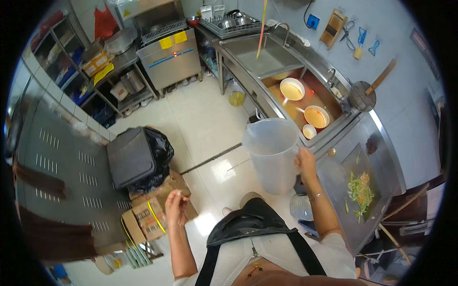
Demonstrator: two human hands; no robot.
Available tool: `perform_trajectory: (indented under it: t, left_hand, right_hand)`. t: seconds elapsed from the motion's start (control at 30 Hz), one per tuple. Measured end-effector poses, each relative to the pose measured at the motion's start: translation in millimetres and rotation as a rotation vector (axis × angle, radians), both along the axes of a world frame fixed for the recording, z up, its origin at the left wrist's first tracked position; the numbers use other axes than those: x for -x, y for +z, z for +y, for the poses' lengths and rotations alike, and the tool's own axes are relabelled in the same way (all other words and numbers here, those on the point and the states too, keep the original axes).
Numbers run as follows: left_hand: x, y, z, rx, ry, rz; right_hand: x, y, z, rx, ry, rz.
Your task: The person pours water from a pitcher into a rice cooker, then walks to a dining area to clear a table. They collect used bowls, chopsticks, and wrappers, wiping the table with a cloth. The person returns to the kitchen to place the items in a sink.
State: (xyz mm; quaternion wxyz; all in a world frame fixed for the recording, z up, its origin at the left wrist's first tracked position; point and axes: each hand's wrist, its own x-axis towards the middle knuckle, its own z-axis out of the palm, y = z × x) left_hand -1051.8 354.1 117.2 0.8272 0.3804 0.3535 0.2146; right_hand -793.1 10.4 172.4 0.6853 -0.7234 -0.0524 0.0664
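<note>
A large translucent plastic measuring jug (273,168) hangs upright from my right hand (306,162), which is closed around its handle. It looks empty. My left hand (177,205) is raised over the floor beside the cardboard boxes, its fingers curled together; whether something small is between them cannot be told. Beyond the jug, a steel sink basin (268,87) holds cloudy orange-brown liquid, with a white bowl (292,89), a second white bowl (316,116) and a small white cup (309,131) in it. Right of my right hand, chopped vegetable scraps (361,195) lie on the steel counter (331,178).
A black-bagged bin (132,157) stands left above cardboard boxes (150,220). A commercial dishwasher (171,57) and a dish rack (229,26) are at the back. A strainer (362,96) hangs by the sink. A large clear plastic container (300,207) stands below my right arm.
</note>
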Motion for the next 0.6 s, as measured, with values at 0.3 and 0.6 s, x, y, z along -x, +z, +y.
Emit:
perform_trajectory:
  t: [0.3, 0.6]
  left_hand:
    - [-271, 22, 105, -0.117, -0.290, -0.075]
    - [-340, -18, 229, -0.003, 0.138, 0.075]
  right_hand:
    - [-194, 21, 53, -0.246, -0.204, -0.105]
    - [-464, 68, 240, -0.040, 0.244, -0.003]
